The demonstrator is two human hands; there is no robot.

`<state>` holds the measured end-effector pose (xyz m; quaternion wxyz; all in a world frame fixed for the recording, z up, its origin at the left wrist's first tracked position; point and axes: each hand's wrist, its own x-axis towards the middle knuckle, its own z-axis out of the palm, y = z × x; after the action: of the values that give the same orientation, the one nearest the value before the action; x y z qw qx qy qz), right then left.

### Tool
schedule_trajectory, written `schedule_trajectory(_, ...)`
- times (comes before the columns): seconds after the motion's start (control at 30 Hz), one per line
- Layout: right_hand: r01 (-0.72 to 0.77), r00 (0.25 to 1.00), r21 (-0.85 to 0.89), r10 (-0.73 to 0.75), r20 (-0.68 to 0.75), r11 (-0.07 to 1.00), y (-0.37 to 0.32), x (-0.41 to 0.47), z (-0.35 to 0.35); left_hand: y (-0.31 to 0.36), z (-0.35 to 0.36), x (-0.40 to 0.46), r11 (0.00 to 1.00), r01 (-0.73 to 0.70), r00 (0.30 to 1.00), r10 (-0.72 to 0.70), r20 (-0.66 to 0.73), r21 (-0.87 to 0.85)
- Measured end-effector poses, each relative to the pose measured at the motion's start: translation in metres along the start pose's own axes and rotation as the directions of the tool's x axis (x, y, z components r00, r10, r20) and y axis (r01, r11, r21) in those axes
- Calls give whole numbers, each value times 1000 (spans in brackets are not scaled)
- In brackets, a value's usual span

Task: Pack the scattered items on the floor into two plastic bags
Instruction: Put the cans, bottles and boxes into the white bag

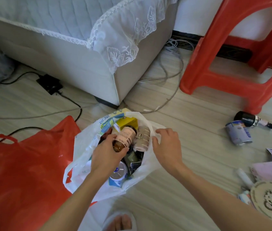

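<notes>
Left hand (106, 153) gripping brown bottle (123, 137) inside white bag (82, 147) — right hand (167, 144) pinching its rim

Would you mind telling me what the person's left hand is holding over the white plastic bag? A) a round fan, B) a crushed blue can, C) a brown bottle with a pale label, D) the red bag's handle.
C: the left hand grips a brown bottle with a pale label above the open white plastic bag, while the right hand holds the bag's rim.
</notes>
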<state>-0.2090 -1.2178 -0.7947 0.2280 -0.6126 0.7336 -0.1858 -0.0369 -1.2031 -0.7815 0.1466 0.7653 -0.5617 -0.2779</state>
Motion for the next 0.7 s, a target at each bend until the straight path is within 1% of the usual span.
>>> schedule_trajectory(0.03,-51,999,-33,51,-5,998,5,2,-2,0,4,2,1000,-20,1000,20,-1,23)
schedule_trajectory(0.07,-131,991,-28,132,26,991,10,4,-1,1,8,2,999,-29,1000,29,-1,44)
schedule_trajectory(0.1,-241,967,28,238,88,970,14,5,-1,2,12,2,998,-23,1000,23,1,57)
schedule_trajectory(0.13,-373,920,128,348,179,919,18,5,1,3,16,1,998,-10,1000,10,-2,62)
schedule_trajectory(0.17,-501,856,249,432,285,829,23,4,3,4,20,-1,998,4,1000,-4,-6,65)
schedule_trajectory(0.2,-609,786,358,477,394,707,27,2,4,5,23,-3,998,14,1000,-13,-6,68)
schedule_trajectory(0.23,-684,725,429,487,487,590,31,-1,4,6,27,-5,998,18,1000,-19,1,65)
schedule_trajectory(0.27,-722,690,476,474,548,501,35,-4,3,6,32,-7,998,23,1000,-23,13,51)
schedule_trajectory(0.3,-729,684,531,457,569,431,37,-6,2,5,36,-7,999,31,999,-32,25,33)
schedule_trajectory(0.37,-688,720,636,442,535,349,36,-6,0,3,46,-8,999,46,998,-46,34,2)
schedule_trajectory(0.4,-645,753,680,440,489,349,35,-6,0,2,51,-8,999,41,999,-41,31,-2)
schedule_trajectory(0.43,-587,798,704,433,420,399,34,-5,-1,0,55,-8,1000,23,1000,-23,20,3)
schedule_trajectory(0.5,-457,884,677,378,274,578,31,-8,-2,-5,60,-9,1000,-14,1000,14,-1,19)
schedule_trajectory(0.53,-406,911,651,344,229,642,30,-12,-2,-8,62,-10,999,-35,999,35,-4,15)
schedule_trajectory(0.57,-375,925,637,317,210,674,31,-16,-3,-11,64,-12,998,-67,998,67,-10,2)
schedule_trajectory(0.63,-347,937,634,290,196,691,32,-24,-4,-15,67,-18,986,-164,986,164,-28,-2)
schedule_trajectory(0.67,-332,942,635,284,180,698,33,-27,-4,-16,69,-21,969,-247,968,247,-37,22)
schedule_trajectory(0.7,-310,949,634,274,157,709,34,-28,-6,-18,72,-23,932,-351,934,355,-34,93)
